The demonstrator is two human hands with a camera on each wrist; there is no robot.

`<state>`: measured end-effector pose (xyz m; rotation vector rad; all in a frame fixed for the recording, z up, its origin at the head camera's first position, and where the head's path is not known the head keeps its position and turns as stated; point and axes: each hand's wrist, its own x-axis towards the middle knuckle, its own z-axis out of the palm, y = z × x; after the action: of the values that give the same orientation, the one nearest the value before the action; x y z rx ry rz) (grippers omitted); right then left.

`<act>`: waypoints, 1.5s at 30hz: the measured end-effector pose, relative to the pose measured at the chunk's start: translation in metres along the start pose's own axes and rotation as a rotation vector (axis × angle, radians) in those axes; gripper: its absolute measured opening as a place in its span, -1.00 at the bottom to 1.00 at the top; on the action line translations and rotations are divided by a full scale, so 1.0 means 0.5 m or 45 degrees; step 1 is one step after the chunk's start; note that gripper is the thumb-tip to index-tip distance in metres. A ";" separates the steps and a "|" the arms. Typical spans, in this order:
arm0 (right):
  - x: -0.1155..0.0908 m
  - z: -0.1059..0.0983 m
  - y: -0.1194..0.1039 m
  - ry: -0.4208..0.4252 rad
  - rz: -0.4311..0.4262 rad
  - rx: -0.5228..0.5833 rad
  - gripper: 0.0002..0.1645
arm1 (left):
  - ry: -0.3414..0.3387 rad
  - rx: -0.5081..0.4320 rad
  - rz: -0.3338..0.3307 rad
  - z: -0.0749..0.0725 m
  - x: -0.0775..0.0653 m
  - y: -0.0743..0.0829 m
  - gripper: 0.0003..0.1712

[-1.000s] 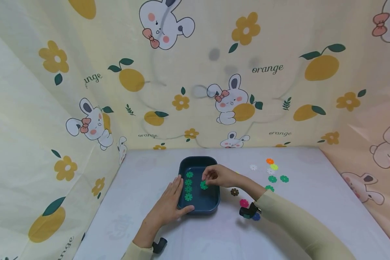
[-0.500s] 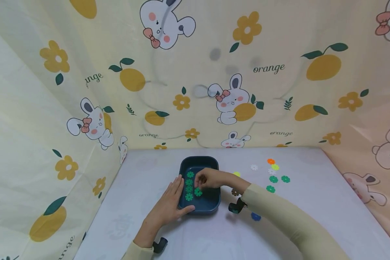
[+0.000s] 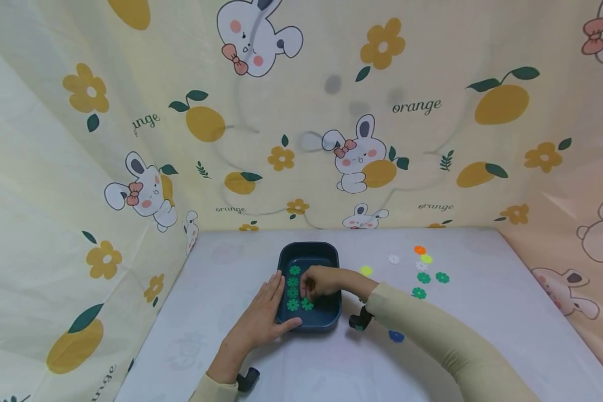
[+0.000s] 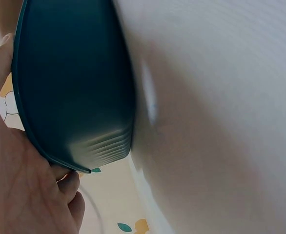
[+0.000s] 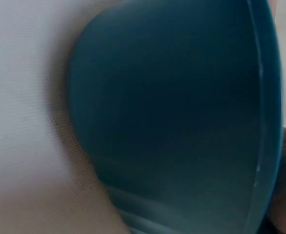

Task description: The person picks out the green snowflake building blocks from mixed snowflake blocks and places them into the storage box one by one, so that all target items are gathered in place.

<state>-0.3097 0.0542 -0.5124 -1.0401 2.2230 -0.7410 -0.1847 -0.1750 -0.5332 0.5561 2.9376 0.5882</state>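
A dark blue tray [image 3: 321,317] stands on the white table. Along its left side runs a column of several green flower-shaped discs [image 3: 293,292]. My right hand [image 3: 324,281] reaches in over the right rim, its fingertips pinching another green flower-shaped disc [image 3: 307,305] low over the tray floor, beside the column's lowest one. My left hand [image 3: 261,315] rests against the tray's near left corner, fingers straight along the left rim and thumb along the front. The tray wall [image 4: 74,83] fills much of the left wrist view; in the right wrist view the wall [image 5: 172,107] hides most of the right hand.
Right of the tray lie loose flower discs: a yellow one [image 3: 365,270], a blue one [image 3: 396,336], an orange one [image 3: 420,250], a white one [image 3: 394,259] and several green ones [image 3: 442,277]. A printed curtain [image 3: 301,111] surrounds the table's back and sides.
My right hand has moved left and toward me inside the tray, bringing the green flower-shaped disc down beside the column's lowest one. The left hand stays at the rim.
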 end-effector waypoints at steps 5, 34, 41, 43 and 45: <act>0.001 0.002 -0.003 0.017 0.014 -0.021 -0.89 | 0.000 -0.005 0.001 -0.001 0.000 0.000 0.33; -0.304 -0.065 0.099 0.709 0.078 0.143 -0.85 | 0.024 0.003 -0.006 0.011 -0.002 0.001 0.34; -0.392 -0.070 0.161 0.793 0.279 0.075 -0.85 | 0.027 -0.010 -0.007 0.009 -0.005 0.004 0.33; -0.412 -0.064 0.180 0.778 0.329 0.080 -0.82 | 0.026 -0.012 -0.007 0.008 -0.005 0.005 0.33; -0.431 -0.057 0.196 0.758 0.366 0.087 -0.79 | 0.029 -0.009 -0.006 0.008 -0.005 0.005 0.33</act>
<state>-0.2618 0.2878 -0.5044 -0.4788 2.7376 -1.0874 -0.1810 -0.1722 -0.5361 0.5458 2.9558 0.6086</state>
